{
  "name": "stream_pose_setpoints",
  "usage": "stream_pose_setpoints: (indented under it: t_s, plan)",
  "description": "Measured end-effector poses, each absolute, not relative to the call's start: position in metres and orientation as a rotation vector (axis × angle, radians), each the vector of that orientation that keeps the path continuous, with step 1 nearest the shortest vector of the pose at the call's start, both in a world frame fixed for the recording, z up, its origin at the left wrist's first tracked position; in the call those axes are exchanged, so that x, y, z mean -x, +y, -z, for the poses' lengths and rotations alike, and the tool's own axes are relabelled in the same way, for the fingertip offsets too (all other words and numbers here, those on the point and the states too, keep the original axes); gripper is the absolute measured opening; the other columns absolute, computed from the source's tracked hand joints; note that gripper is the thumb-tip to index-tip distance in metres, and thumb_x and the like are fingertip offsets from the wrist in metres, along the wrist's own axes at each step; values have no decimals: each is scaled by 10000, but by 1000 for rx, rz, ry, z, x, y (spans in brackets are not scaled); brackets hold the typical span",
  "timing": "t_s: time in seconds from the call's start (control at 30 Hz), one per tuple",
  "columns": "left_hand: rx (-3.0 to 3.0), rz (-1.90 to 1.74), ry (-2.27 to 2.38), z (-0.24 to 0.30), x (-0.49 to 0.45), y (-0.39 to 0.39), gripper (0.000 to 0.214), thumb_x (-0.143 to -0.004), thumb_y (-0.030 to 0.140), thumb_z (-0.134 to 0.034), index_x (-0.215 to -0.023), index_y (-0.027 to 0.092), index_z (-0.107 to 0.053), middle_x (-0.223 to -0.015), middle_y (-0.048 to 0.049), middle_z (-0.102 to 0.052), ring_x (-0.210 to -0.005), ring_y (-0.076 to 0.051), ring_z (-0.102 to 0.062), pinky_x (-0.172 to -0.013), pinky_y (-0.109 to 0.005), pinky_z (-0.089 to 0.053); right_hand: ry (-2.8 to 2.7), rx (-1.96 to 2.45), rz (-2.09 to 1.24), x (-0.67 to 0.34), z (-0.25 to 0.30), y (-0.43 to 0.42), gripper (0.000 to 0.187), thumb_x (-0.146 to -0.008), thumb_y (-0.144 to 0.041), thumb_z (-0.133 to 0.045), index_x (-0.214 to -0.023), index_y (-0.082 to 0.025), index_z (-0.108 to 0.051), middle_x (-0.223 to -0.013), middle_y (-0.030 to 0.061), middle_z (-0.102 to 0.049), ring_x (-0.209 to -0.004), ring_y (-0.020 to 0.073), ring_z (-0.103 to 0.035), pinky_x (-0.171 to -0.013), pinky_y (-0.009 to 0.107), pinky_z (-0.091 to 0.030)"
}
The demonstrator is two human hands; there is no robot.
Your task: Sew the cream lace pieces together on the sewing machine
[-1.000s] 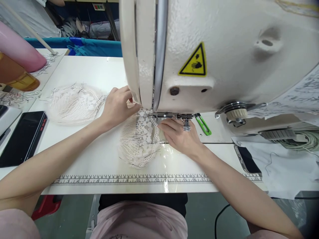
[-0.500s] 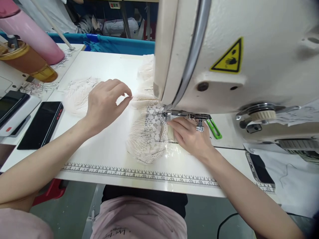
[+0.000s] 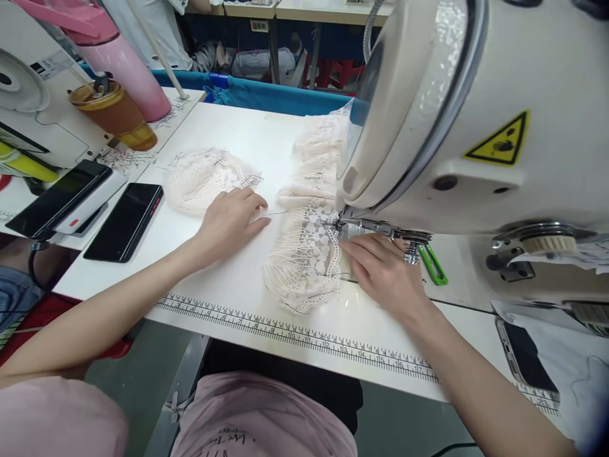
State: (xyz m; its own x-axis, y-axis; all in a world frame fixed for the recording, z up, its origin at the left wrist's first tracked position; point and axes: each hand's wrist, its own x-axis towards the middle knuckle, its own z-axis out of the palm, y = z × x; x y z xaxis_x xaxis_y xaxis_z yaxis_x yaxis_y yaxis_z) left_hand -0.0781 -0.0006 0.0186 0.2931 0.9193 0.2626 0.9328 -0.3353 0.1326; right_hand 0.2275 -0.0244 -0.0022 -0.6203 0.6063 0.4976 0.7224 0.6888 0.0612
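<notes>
A gathered strip of cream lace (image 3: 302, 254) lies under the presser foot (image 3: 339, 221) of a sewing machine (image 3: 419, 114). My right hand (image 3: 387, 270) rests on the machine bed, fingers stretched toward the lace's scalloped edge, index fingertip touching it beside the foot. Part of those fingers is hidden behind the metal attachment (image 3: 380, 227). To the left of the strip, my left hand (image 3: 233, 222) lies low on the table, thumb and index finger apart. A thin thread (image 3: 280, 212) runs between the lace and these fingertips. Just beyond that hand is a second gathered lace piece (image 3: 193, 181).
A black phone (image 3: 124, 222) lies on the left, near a tumbler of brown drink (image 3: 114, 114) and a pink bottle (image 3: 126, 70). Green thread snips (image 3: 432, 265) sit right of my right hand. A ruler strip (image 3: 290, 336) follows the front edge. Another phone (image 3: 526, 355) lies right.
My left hand has lowered toward the table, and its pinched thumb and index finger have parted. My right hand stays beside the presser foot. The camera view has shifted left.
</notes>
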Motion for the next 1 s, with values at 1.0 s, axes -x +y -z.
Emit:
stream_pose_setpoints:
  t_s: [1.0]
  plan:
    - [2852, 525, -452, -34, 59, -63, 126, -889, 326, -633, -907, 217, -694, -964, 1, -724, -806, -150, -656, -600, -288, -517, -2396, 872, 344, -226, -3, -28, 243, -835, -12, -538, -940, -198, -653, -951, -30, -741, -829, 122, -650, -764, 282, -475]
